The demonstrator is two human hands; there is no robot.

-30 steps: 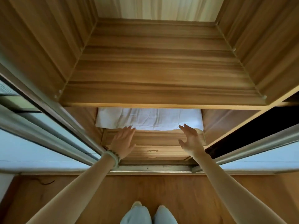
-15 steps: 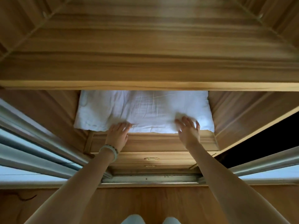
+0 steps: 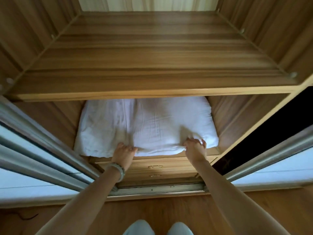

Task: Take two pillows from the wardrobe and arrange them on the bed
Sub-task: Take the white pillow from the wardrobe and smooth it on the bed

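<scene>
Wood-grain panels line an open wardrobe point(image 3: 274, 34), where a person reaches with both bare arms into the compartment under a wide shelf point(image 3: 152, 65). Two white pillows lie stacked there, above a pair of drawers point(image 3: 169, 168) with small brass handles. The upper pillow point(image 3: 169, 124) sits toward the right, its front edge bulging just past the ledge. The lower pillow point(image 3: 98, 129) shows beneath it at the left. The left hand point(image 3: 124, 153), with bracelets point(image 3: 119, 170) at the wrist, has its fingers curled on the front edge of the upper pillow. The right hand point(image 3: 194, 148) grips the same pillow near its front right corner, fingers pressed into the fabric. Metal-framed sliding doors point(image 3: 44, 143) stand pushed aside to left and right, over a floor track point(image 3: 160, 188). Pale slippers point(image 3: 138, 228) show at the bottom on the wooden floor point(image 3: 160, 212).
</scene>
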